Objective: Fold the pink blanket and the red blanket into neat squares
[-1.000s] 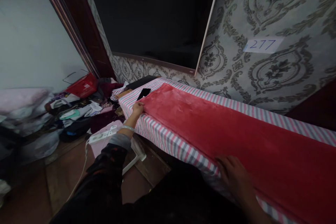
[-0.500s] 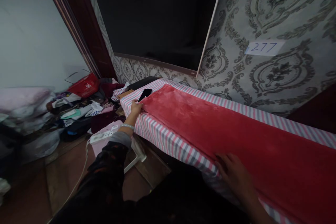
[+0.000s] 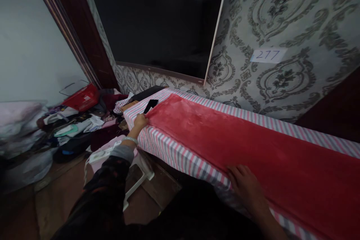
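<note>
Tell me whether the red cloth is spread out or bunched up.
Spread out: the red cloth lies flat in a long strip on the striped cloth, left hand at one corner. Whether it is doubled, I cannot tell.

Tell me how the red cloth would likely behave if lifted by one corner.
The red cloth would probably droop: it lies flat and its surface looks plush. Being so long, it would likely trail on the striped cover if raised only by the left hand.
</note>
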The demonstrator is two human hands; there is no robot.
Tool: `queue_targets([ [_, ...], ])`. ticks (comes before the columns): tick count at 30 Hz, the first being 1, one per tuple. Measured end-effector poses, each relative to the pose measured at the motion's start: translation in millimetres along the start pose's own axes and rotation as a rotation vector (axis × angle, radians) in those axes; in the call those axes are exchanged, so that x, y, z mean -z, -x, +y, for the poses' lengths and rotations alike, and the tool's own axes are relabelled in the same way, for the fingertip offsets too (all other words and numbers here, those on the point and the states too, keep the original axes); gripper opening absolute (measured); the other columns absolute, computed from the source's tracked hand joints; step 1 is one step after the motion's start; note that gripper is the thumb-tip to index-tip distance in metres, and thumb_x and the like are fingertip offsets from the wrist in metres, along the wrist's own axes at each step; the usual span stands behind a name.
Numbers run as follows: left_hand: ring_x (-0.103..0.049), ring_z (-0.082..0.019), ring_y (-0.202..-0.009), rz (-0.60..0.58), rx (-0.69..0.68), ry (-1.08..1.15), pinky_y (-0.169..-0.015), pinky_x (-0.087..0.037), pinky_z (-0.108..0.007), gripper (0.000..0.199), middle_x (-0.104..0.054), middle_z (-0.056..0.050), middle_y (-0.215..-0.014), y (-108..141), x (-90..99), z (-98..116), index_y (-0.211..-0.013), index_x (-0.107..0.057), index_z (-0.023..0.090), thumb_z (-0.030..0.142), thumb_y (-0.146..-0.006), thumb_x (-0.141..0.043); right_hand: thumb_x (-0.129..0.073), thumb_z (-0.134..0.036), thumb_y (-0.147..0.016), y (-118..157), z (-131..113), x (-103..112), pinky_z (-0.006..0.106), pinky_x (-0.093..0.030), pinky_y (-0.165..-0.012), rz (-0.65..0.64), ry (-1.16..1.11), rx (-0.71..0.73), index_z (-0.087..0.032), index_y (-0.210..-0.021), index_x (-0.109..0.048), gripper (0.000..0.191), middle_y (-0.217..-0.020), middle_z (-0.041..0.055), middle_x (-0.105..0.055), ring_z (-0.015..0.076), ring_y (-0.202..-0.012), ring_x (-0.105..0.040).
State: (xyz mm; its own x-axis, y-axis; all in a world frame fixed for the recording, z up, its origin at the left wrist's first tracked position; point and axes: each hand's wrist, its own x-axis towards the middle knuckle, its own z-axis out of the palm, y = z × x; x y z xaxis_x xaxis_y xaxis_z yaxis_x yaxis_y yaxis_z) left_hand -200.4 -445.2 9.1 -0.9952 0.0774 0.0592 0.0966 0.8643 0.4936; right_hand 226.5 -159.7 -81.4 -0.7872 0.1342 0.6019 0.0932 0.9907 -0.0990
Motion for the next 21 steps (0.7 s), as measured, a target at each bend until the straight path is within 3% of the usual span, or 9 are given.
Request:
queue_targets([
  [3,-0.068,-0.033,-0.114,-0.043,-0.013,-0.039,-0.086,-0.052,-0.032,0.025,-0.073,-0.023,-0.114,-3.0,1.3,4.2,-0.097,-0.074,0.010,0.019,-0.075,-0.066,-0.047,-0.028,-0.099,5.3,1.9,-1.4,0.038,-0.050,-0.075,-0.018,0.017,0.007,-0.019,-0.114,-0.067,0.026,-0.097,0.0103,-0.065,0.0259,-0.088,-0.059],
  [8,-0.072,-0.033,-0.099,-0.097,0.005,-0.029,-0.073,-0.052,-0.029,0.016,-0.075,-0.018,-0.088,-9.4,3.9,9.0,-0.081,-0.073,0.011,0.024,-0.075,-0.068,-0.049,-0.024,-0.096,3.0,-0.1,0.4,0.039,-0.053,-0.077,-0.062,0.065,-0.020,-0.020,-0.123,-0.065,0.032,-0.103,0.0113,-0.065,0.0261,-0.091,-0.060],
  [12,-0.072,-0.024,-0.076,-0.072,0.038,0.048,-0.058,-0.049,-0.025,0.027,-0.072,-0.012,-0.079,-19.1,19.1,10.0,-0.099,-0.071,0.008,0.022,-0.078,-0.063,-0.042,-0.009,-0.092,-5.0,-5.2,2.6,0.038,-0.053,-0.076,-0.064,0.101,-0.050,-0.018,-0.119,-0.066,0.037,-0.095,0.0105,-0.064,0.0251,-0.087,-0.059],
  [16,-0.067,-0.021,-0.064,-0.045,0.072,0.099,-0.051,-0.046,-0.024,0.035,-0.069,-0.008,-0.072,-25.2,31.3,6.4,-0.109,-0.067,0.010,0.023,-0.077,-0.062,-0.042,-0.011,-0.095,-4.8,-6.2,3.1,0.037,-0.052,-0.075,0.000,0.070,-0.013,-0.016,-0.116,-0.066,0.032,-0.094,0.0107,-0.063,0.0245,-0.087,-0.059],
  [21,-0.067,-0.025,-0.063,-0.090,0.121,0.131,-0.050,-0.044,-0.026,0.020,-0.062,-0.006,-0.058,-12.1,17.5,-6.7,-0.087,-0.069,0.012,0.026,-0.071,-0.067,-0.044,-0.017,-0.098,4.3,-1.2,-5.6,0.035,-0.051,-0.074,-0.001,0.014,-0.001,-0.018,-0.115,-0.068,0.030,-0.095,0.0098,-0.063,0.0237,-0.086,-0.059],
])
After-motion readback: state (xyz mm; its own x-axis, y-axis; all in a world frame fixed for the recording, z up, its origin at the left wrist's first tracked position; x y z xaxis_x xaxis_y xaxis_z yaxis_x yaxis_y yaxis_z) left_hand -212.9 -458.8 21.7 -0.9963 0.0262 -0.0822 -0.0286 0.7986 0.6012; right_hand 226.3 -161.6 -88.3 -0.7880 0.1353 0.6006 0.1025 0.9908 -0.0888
